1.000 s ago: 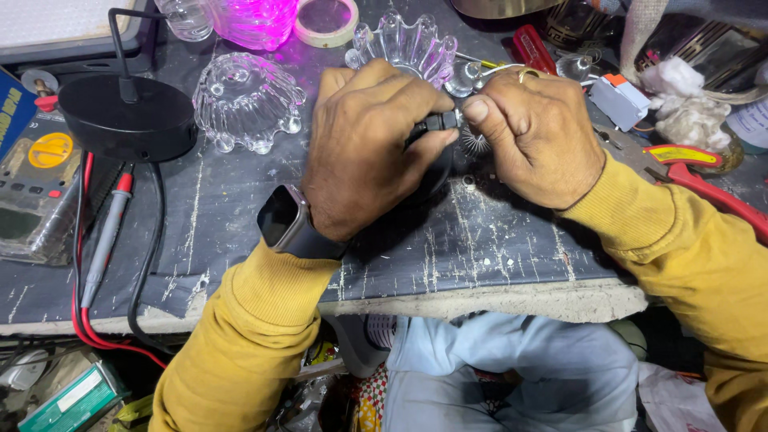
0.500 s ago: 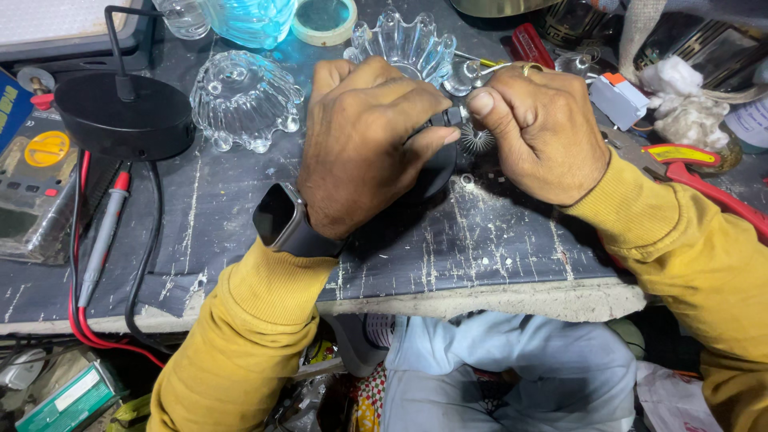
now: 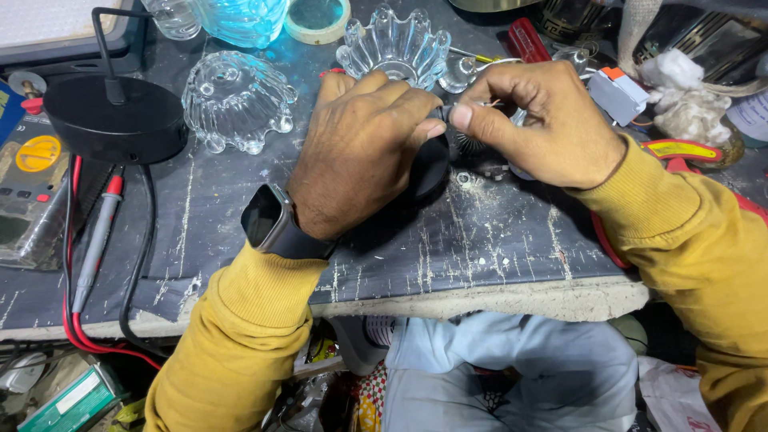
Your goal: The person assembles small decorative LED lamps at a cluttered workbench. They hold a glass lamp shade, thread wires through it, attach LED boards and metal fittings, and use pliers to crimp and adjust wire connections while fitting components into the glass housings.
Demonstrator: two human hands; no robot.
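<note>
Evenly lit from above, bright enough to read every scratch on the dark bench (image 3: 496,248). Cool blue glow through the glass globe (image 3: 240,18) at the far edge, spilling onto the bench just beside the fluted glass bowl (image 3: 238,100). Small glints on that bowl's ribs. Soft shadow pooled under the left hand (image 3: 360,152) and right hand (image 3: 536,120), hiding the black part between them. Sharp focus near the bowl, slight smear on the right fingertips. Much dimmer below the bench's front edge. Mild stretching towards the corners.
</note>
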